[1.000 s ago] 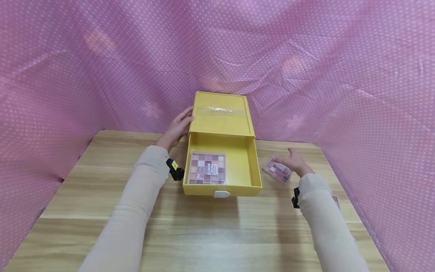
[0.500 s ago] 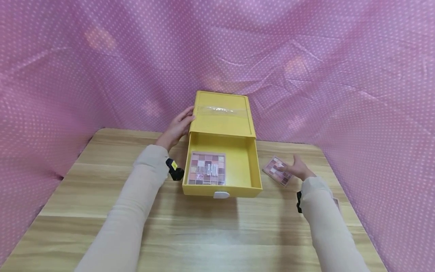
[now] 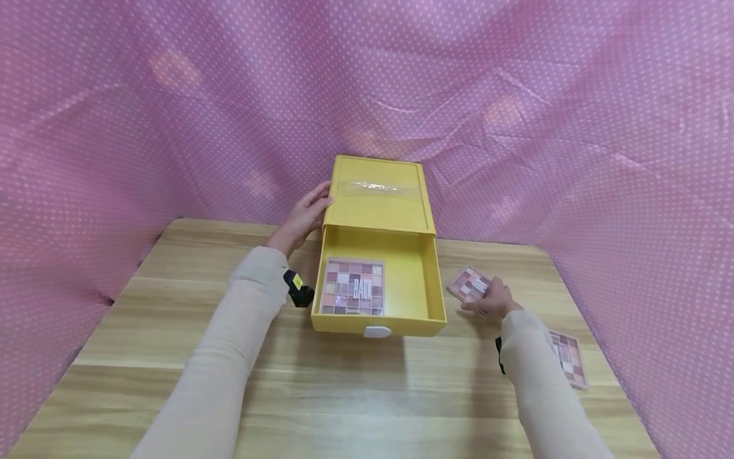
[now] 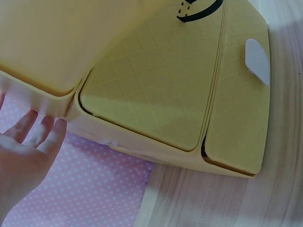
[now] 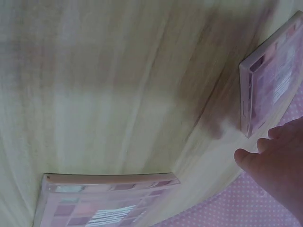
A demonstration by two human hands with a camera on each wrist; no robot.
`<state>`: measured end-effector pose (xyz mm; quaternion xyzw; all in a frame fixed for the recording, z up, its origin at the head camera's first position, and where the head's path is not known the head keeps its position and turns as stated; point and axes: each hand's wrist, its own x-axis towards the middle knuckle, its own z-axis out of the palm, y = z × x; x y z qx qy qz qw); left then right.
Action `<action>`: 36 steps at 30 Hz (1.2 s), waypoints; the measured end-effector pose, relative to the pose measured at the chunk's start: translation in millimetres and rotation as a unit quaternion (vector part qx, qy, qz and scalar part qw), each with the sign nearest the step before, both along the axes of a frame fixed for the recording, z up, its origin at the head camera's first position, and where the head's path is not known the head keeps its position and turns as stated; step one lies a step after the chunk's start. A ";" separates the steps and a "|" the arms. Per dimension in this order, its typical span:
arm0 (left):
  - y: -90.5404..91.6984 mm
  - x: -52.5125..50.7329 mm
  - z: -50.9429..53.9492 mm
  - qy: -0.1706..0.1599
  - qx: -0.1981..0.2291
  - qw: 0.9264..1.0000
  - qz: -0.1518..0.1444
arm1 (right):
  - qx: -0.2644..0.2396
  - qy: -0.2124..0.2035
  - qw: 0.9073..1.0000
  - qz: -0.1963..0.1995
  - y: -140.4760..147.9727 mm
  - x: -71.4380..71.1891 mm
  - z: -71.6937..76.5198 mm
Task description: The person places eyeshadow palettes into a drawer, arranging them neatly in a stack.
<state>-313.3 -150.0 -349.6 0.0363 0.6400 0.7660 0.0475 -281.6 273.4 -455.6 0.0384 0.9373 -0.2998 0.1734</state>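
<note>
The left hand (image 3: 301,222) lies along the left side of the yellow box (image 3: 381,210), fingers extended, slightly spread, their tips touching its edge. The right hand (image 3: 494,299) overlaps the near-right corner of a small palette (image 3: 469,282) on the wood surface (image 3: 344,401), its fingers loosely bent and apart from the thumb; whether they touch it cannot be told. A strip of surface separates that palette from the pulled-out drawer (image 3: 436,274). Inside, a palette marked BACK (image 3: 352,287) sits near the left wall, yellow floor showing to its right. Another palette (image 3: 568,360) lies beside the right sleeve (image 3: 530,357).

Yellow drawer (image 3: 408,277) open, palette (image 3: 469,284) alongside, apparently closed
</note>
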 end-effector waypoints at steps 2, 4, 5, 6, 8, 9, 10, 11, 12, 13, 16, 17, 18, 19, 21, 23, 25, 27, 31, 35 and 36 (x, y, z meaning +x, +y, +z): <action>0.1 0.0 -0.2 -0.001 0.000 1.000 0.001 | 0.012 0.001 1.000 0.007 0.2 1.1 -0.2; 0.1 0.1 -0.4 -0.001 -0.002 1.000 0.001 | 0.022 0.000 1.000 0.010 0.8 1.6 0.0; -0.1 0.1 -0.7 0.000 -0.005 1.000 0.002 | 0.027 -0.001 1.000 0.012 1.1 1.8 0.0; -0.2 0.5 -0.9 0.000 -0.006 1.000 0.002 | 0.033 -0.002 0.999 0.013 1.4 1.9 -0.1; 0.0 1.2 -1.0 0.000 -0.013 1.000 0.003 | 0.040 -0.003 0.999 0.017 2.3 2.6 -1.5; 0.1 1.6 -1.1 0.000 -0.015 1.000 0.003 | 0.043 -0.002 0.999 0.020 2.5 2.9 -2.2; 0.0 1.9 -1.3 0.001 -0.016 1.000 0.003 | 0.045 -0.003 0.999 0.021 2.8 3.0 -3.5; -0.1 2.0 -1.5 0.002 -0.018 1.000 0.002 | 0.044 -0.002 0.999 0.023 2.6 3.1 -4.7; -0.1 2.3 -1.5 0.004 -0.019 1.000 0.001 | 0.039 -0.003 0.999 0.022 2.5 3.3 -6.1; -0.1 2.3 -1.8 0.005 -0.020 1.000 0.001 | 0.033 -0.003 0.999 0.021 2.3 3.4 -7.5; 0.0 1.9 -2.4 0.010 -0.019 1.000 -0.002 | 0.021 0.003 1.000 0.017 1.6 3.9 -11.6; 0.0 1.8 -2.4 0.010 -0.019 1.000 -0.002 | 0.019 0.005 1.000 0.016 1.3 4.3 -12.5; 0.0 1.8 -2.4 0.009 -0.020 1.000 -0.002 | 0.020 0.008 1.000 0.015 0.7 5.0 -12.8; 0.0 1.8 -2.2 0.009 -0.019 1.000 0.000 | 0.025 0.012 0.999 0.016 0.0 5.7 -13.1; -0.2 1.6 -1.5 0.009 -0.017 1.000 0.001 | 0.040 0.013 0.999 0.021 -1.8 7.1 -12.4; 0.3 1.7 -1.4 0.010 -0.015 1.000 0.002 | 0.055 0.015 0.998 0.023 -2.9 9.8 -10.5; 0.8 1.6 -1.5 0.012 -0.011 1.000 0.004 | 0.072 0.019 0.997 0.026 -3.3 11.8 -9.4; 1.1 1.2 -2.2 0.014 -0.009 1.000 0.004 | 0.082 0.026 0.996 0.026 -3.2 13.6 -9.1; 1.6 1.9 -2.9 0.012 -0.007 1.000 0.003 | 0.097 0.048 0.994 0.020 -2.1 16.8 -11.8; 2.0 3.8 -2.7 0.013 -0.011 1.000 0.003 | 0.090 0.061 0.994 0.003 -1.0 20.4 -16.4; 2.2 4.3 -2.7 0.014 -0.011 1.000 0.003 | 0.088 0.064 0.994 -0.002 -0.3 21.2 -17.7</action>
